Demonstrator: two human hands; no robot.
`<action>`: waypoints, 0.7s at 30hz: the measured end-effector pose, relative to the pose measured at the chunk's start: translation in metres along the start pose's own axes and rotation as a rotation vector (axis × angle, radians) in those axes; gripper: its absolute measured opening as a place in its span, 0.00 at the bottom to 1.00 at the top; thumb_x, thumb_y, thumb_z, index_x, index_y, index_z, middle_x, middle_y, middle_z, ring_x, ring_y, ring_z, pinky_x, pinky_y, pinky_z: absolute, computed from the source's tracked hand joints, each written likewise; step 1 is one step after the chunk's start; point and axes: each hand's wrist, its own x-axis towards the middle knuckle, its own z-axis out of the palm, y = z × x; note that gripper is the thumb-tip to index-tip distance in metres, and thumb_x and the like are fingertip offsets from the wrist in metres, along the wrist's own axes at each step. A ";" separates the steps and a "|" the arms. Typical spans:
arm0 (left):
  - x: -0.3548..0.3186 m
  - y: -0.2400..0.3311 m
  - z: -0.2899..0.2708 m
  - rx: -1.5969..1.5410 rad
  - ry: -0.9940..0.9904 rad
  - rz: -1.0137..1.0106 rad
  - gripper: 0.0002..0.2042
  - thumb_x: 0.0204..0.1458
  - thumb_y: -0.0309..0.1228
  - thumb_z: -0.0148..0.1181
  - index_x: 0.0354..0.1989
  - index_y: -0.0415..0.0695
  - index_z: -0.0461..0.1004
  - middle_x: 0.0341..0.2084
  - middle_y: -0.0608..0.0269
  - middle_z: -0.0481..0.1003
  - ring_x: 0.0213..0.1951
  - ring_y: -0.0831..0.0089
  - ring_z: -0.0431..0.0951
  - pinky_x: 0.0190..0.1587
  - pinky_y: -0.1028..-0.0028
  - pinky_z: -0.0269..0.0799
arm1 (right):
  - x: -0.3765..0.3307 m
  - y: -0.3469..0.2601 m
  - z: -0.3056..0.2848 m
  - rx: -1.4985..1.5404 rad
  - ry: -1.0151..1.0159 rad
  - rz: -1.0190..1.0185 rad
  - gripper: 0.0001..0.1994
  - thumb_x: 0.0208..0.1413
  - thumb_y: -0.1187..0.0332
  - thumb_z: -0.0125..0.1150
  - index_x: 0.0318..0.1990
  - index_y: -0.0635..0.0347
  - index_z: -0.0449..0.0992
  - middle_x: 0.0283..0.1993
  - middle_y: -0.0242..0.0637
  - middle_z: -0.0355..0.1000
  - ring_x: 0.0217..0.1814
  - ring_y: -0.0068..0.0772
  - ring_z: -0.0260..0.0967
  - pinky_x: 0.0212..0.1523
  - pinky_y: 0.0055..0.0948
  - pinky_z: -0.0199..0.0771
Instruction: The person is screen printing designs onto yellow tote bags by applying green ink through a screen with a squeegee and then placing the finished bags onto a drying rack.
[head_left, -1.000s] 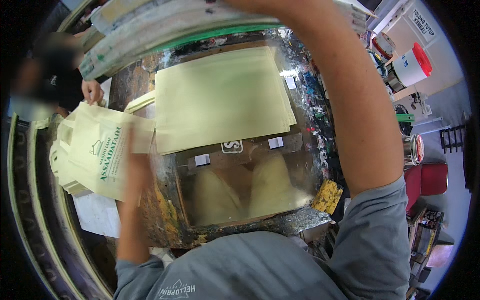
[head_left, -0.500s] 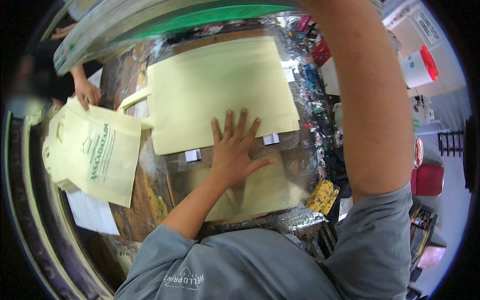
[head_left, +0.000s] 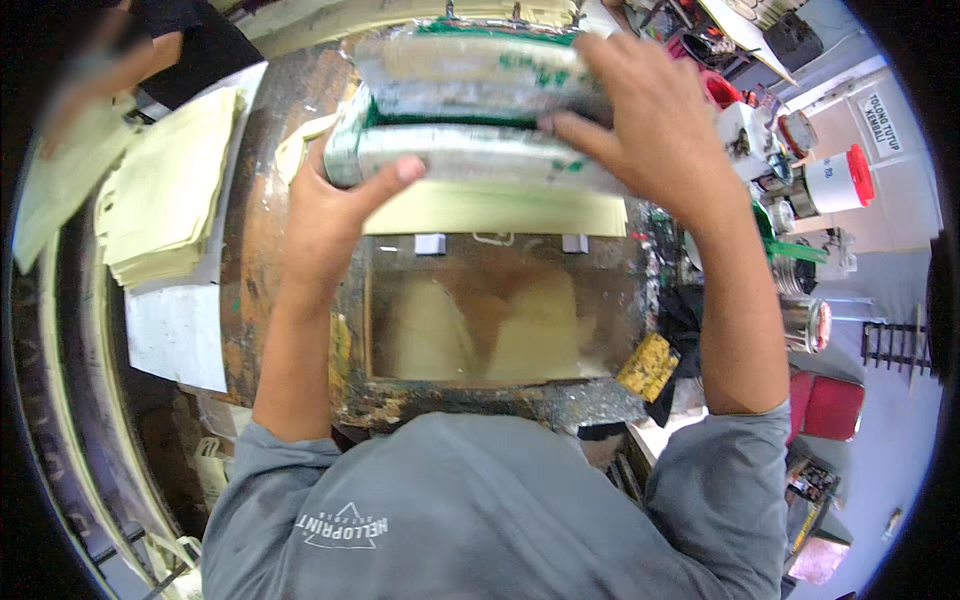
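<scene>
Both your left hand [head_left: 325, 220] and right hand [head_left: 665, 140] had fingers pinching the frame [head_left: 480, 150]; green ink [head_left: 450, 121] streaked its inside, a pale bag [head_left: 490, 207] lay partly under it; right of it, a red-lidded tub [head_left: 832, 187] hid its contents.

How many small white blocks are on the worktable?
2: a left block and a right block, both by the near edge of the pale yellow fabric. The green-stained frame may hide others.

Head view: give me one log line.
Left hand: green-stained frame, left corner; right hand: frame's right side; pale fabric: partly hidden
</scene>
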 end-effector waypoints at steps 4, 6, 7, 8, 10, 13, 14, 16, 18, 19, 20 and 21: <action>-0.049 -0.106 0.010 0.003 0.029 -0.054 0.45 0.43 0.36 0.86 0.70 0.34 0.69 0.52 0.54 0.83 0.54 0.67 0.81 0.58 0.68 0.76 | -0.033 0.000 0.052 0.195 -0.248 0.100 0.27 0.46 0.59 0.80 0.51 0.57 0.72 0.44 0.45 0.78 0.50 0.57 0.77 0.46 0.54 0.74; -0.061 -0.155 0.011 0.231 0.064 0.018 0.54 0.38 0.43 0.88 0.75 0.38 0.64 0.50 0.51 0.83 0.51 0.62 0.80 0.58 0.63 0.74 | -0.041 0.007 0.065 0.211 -0.280 0.137 0.29 0.44 0.61 0.81 0.51 0.58 0.72 0.42 0.47 0.77 0.49 0.60 0.76 0.45 0.52 0.75; -0.067 -0.165 0.007 0.525 0.059 0.104 0.57 0.34 0.48 0.87 0.76 0.41 0.64 0.50 0.51 0.82 0.45 0.60 0.76 0.57 0.61 0.69 | -0.037 0.007 0.061 0.233 -0.337 0.142 0.29 0.45 0.60 0.81 0.52 0.57 0.72 0.43 0.46 0.77 0.50 0.58 0.77 0.46 0.54 0.74; -0.068 -0.173 0.008 0.555 0.072 0.115 0.59 0.33 0.50 0.87 0.76 0.41 0.63 0.50 0.52 0.82 0.43 0.60 0.73 0.56 0.61 0.66 | -0.033 0.006 0.053 0.253 -0.393 0.147 0.29 0.45 0.60 0.81 0.52 0.56 0.72 0.44 0.45 0.78 0.51 0.57 0.77 0.46 0.55 0.74; -0.073 -0.180 0.010 0.582 0.081 0.145 0.60 0.32 0.52 0.86 0.77 0.41 0.62 0.49 0.55 0.82 0.42 0.59 0.71 0.56 0.61 0.63 | -0.044 -0.003 0.053 0.283 -0.482 0.138 0.30 0.45 0.59 0.81 0.54 0.55 0.72 0.45 0.44 0.77 0.52 0.54 0.78 0.47 0.57 0.72; -0.072 -0.189 0.009 0.631 0.093 0.238 0.61 0.32 0.54 0.85 0.77 0.38 0.61 0.47 0.60 0.84 0.43 0.59 0.73 0.56 0.62 0.61 | -0.087 -0.036 0.071 0.089 -0.510 0.157 0.31 0.44 0.59 0.81 0.56 0.47 0.71 0.49 0.33 0.73 0.55 0.43 0.72 0.56 0.50 0.64; -0.071 -0.188 0.008 0.580 0.072 0.252 0.62 0.32 0.54 0.85 0.77 0.37 0.61 0.46 0.61 0.83 0.43 0.60 0.73 0.55 0.62 0.61 | -0.097 -0.047 0.073 0.073 -0.480 0.186 0.31 0.42 0.61 0.81 0.55 0.46 0.71 0.48 0.33 0.72 0.54 0.42 0.71 0.57 0.52 0.62; -0.073 -0.180 0.006 0.560 0.045 0.254 0.63 0.31 0.54 0.84 0.76 0.34 0.60 0.46 0.62 0.83 0.44 0.62 0.75 0.54 0.62 0.60 | -0.103 -0.053 0.082 0.042 -0.397 0.178 0.26 0.42 0.67 0.78 0.51 0.46 0.74 0.46 0.32 0.72 0.52 0.43 0.70 0.56 0.53 0.61; -0.073 -0.180 0.005 0.581 0.034 0.247 0.63 0.31 0.54 0.84 0.76 0.34 0.60 0.45 0.63 0.83 0.44 0.63 0.75 0.54 0.62 0.60 | -0.094 -0.045 0.102 0.045 -0.318 0.197 0.22 0.44 0.71 0.74 0.49 0.47 0.76 0.44 0.32 0.73 0.50 0.44 0.71 0.55 0.53 0.61; -0.073 -0.181 0.005 0.598 0.032 0.244 0.63 0.30 0.55 0.84 0.76 0.34 0.60 0.45 0.63 0.83 0.44 0.63 0.75 0.54 0.62 0.60 | -0.078 -0.035 0.117 0.064 -0.255 0.199 0.20 0.46 0.72 0.72 0.49 0.47 0.76 0.43 0.32 0.73 0.50 0.43 0.71 0.55 0.53 0.61; -0.073 -0.180 0.004 0.612 0.031 0.242 0.63 0.31 0.56 0.84 0.76 0.35 0.60 0.45 0.63 0.83 0.44 0.63 0.75 0.54 0.62 0.60 | -0.065 -0.024 0.135 -0.003 -0.161 0.158 0.22 0.43 0.68 0.78 0.45 0.49 0.74 0.40 0.32 0.71 0.47 0.42 0.70 0.52 0.49 0.60; -0.073 -0.180 0.004 0.610 0.029 0.236 0.63 0.31 0.56 0.84 0.76 0.35 0.61 0.45 0.63 0.83 0.43 0.63 0.75 0.54 0.62 0.60 | -0.052 -0.012 0.152 -0.040 -0.150 0.157 0.21 0.45 0.66 0.78 0.46 0.49 0.74 0.41 0.32 0.72 0.48 0.42 0.71 0.52 0.49 0.61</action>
